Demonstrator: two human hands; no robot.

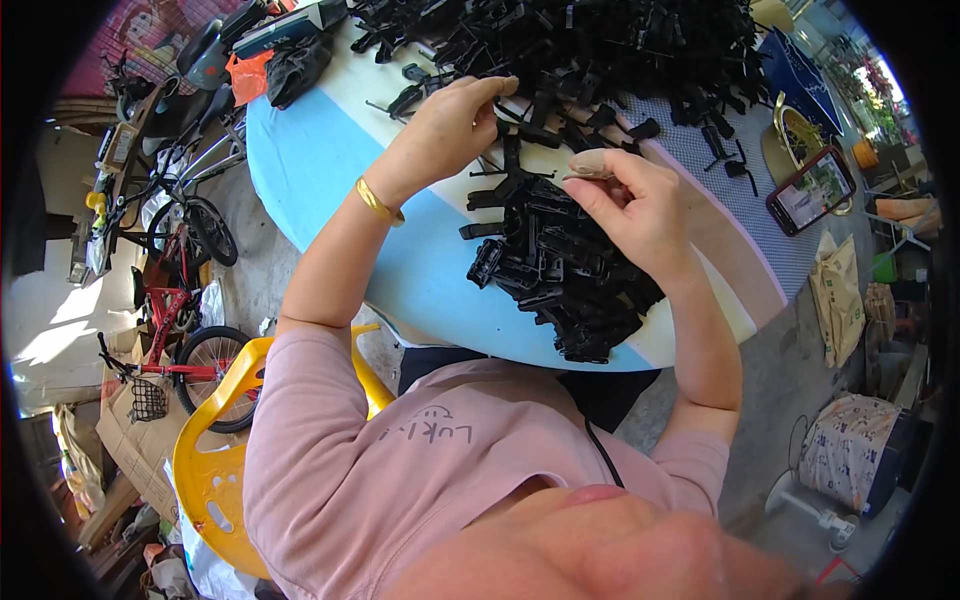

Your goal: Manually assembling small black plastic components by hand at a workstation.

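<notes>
Over the round table, my left hand (452, 127) is closed, its fingers bent toward loose black plastic parts. A gold bangle (379, 203) circles that wrist. What the left fingertips hold, if anything, is hidden. Just above a near heap of black plastic parts (560, 260), my right hand (637, 203) is closed in a pinch, thumb against fingers. Something greyish-brown shows at its fingertips, too small to name. Between the hands, a few black parts (535, 133) lie scattered. A much larger pile of similar black parts (590, 45) covers the table's far side.
The table (310, 150) has a blue, white and pink striped top. A phone (812, 190) showing a picture stands at its right edge, beside a gold-rimmed object (797, 135). An orange bag (250, 77) lies far left. A yellow chair (215, 450) and red bicycle (170, 335) stand left.
</notes>
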